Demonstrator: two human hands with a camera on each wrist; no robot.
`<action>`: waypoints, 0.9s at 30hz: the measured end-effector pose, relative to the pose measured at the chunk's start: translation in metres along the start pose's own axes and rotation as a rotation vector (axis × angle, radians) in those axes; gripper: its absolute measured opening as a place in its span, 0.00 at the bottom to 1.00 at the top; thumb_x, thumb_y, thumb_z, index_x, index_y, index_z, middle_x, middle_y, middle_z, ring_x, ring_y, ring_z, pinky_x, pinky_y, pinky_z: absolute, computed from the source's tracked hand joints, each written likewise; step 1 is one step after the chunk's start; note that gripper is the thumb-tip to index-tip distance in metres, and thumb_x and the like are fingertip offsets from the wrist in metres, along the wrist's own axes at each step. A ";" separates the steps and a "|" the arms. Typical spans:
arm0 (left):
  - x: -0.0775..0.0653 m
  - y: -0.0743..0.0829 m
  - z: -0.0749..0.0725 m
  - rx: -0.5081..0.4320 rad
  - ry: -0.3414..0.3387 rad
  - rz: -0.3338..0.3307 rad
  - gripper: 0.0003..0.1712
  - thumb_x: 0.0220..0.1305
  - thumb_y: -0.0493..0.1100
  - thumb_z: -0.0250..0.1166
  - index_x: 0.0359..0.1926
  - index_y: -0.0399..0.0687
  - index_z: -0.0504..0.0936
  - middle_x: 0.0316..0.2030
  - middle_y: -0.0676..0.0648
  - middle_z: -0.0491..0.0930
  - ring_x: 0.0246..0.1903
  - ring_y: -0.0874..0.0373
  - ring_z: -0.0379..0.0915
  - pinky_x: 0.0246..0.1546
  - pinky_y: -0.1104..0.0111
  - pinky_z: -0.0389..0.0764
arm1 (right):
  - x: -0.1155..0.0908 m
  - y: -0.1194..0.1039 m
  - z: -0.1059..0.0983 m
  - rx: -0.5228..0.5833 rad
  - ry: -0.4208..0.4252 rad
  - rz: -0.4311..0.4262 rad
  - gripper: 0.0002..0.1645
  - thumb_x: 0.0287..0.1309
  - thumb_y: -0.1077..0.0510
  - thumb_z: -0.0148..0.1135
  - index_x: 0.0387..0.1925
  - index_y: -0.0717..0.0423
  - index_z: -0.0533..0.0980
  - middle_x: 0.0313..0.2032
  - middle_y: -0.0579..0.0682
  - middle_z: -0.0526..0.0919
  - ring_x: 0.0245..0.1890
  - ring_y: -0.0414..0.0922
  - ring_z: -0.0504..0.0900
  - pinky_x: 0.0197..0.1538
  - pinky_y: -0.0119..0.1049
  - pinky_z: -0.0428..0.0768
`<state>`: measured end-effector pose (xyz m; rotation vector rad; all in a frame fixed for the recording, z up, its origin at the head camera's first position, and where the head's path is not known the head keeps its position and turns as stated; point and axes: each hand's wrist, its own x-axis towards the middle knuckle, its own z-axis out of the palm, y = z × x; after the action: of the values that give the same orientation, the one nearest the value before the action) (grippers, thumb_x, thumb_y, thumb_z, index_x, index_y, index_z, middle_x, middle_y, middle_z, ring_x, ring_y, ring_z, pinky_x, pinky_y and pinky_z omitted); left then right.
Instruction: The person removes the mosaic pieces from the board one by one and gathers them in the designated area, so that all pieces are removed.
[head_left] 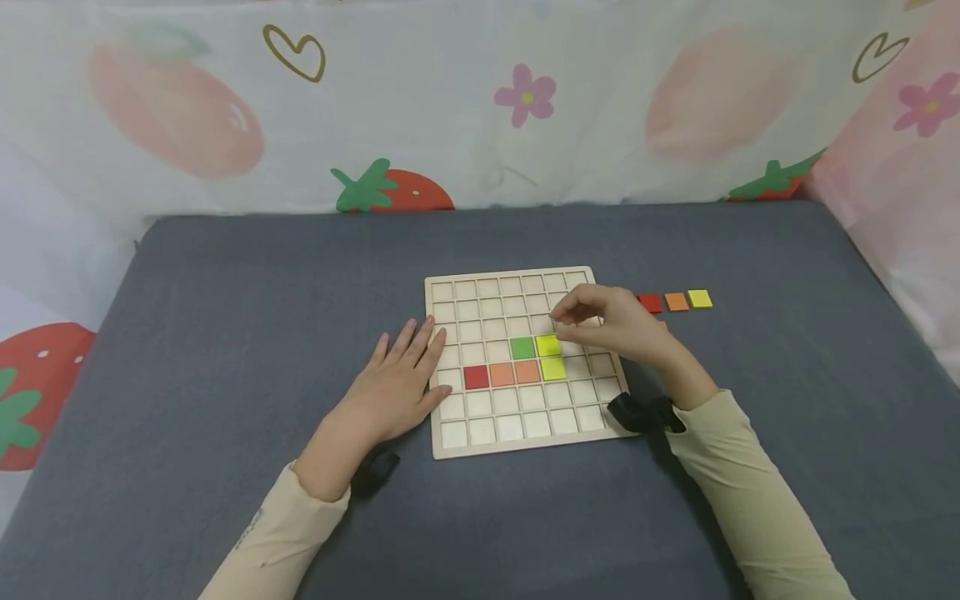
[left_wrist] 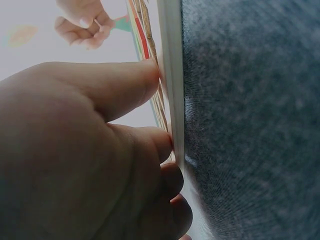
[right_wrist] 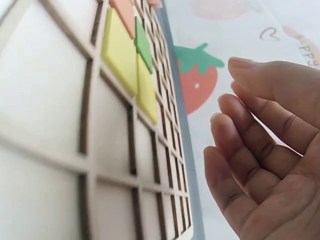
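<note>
A pale wooden grid board (head_left: 480, 430) lies on the table. My left hand (head_left: 397, 387) rests with straight, spread fingers on its left edge. In one row of the grid sit a red tile (head_left: 476, 377), two orange tiles (head_left: 501, 374) and a yellow tile (head_left: 553, 368). Above them are a green tile (head_left: 522, 348) and a second yellow tile (head_left: 547, 346). Over the right part of the board hovers my right hand (head_left: 618, 325). Its fingers are loosely bent, and the right wrist view shows nothing between thumb and fingertips (right_wrist: 241, 62).
Right of the board lie a loose red tile (head_left: 649, 303), an orange tile (head_left: 677, 302) and a yellow tile (head_left: 700, 298). Another orange piece is mostly hidden behind the right hand. A grey cloth (head_left: 262, 283) covers the table; a printed curtain (head_left: 450, 83) hangs behind.
</note>
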<state>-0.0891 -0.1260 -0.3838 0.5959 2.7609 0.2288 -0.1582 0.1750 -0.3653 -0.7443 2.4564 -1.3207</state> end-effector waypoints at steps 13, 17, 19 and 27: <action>0.000 0.000 -0.002 -0.002 -0.018 0.005 0.42 0.71 0.58 0.47 0.74 0.43 0.40 0.74 0.42 0.33 0.72 0.46 0.27 0.68 0.48 0.36 | 0.014 -0.003 0.013 -0.045 -0.048 -0.046 0.11 0.53 0.63 0.68 0.40 0.60 0.80 0.38 0.51 0.82 0.37 0.44 0.78 0.43 0.39 0.77; 0.000 0.001 -0.003 -0.002 -0.029 0.006 0.42 0.71 0.58 0.47 0.74 0.43 0.40 0.73 0.42 0.33 0.72 0.46 0.27 0.68 0.48 0.36 | 0.015 -0.001 0.017 -0.037 -0.072 -0.027 0.11 0.53 0.64 0.68 0.41 0.61 0.80 0.39 0.51 0.82 0.38 0.44 0.78 0.43 0.40 0.77; 0.000 0.001 -0.003 0.004 -0.030 0.008 0.42 0.71 0.58 0.47 0.74 0.43 0.40 0.73 0.42 0.32 0.72 0.46 0.27 0.68 0.48 0.36 | 0.016 -0.001 0.018 -0.048 -0.079 -0.013 0.12 0.53 0.64 0.68 0.41 0.61 0.80 0.39 0.52 0.82 0.38 0.45 0.78 0.44 0.40 0.77; 0.001 0.000 -0.005 0.006 -0.052 0.003 0.42 0.72 0.58 0.46 0.74 0.44 0.38 0.73 0.43 0.31 0.72 0.47 0.25 0.68 0.49 0.35 | 0.019 0.000 0.025 -0.108 -0.090 -0.006 0.14 0.50 0.64 0.70 0.41 0.60 0.80 0.40 0.52 0.81 0.43 0.47 0.80 0.48 0.40 0.78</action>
<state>-0.0916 -0.1261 -0.3790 0.5990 2.7117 0.2032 -0.1626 0.1473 -0.3787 -0.8184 2.4709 -1.1381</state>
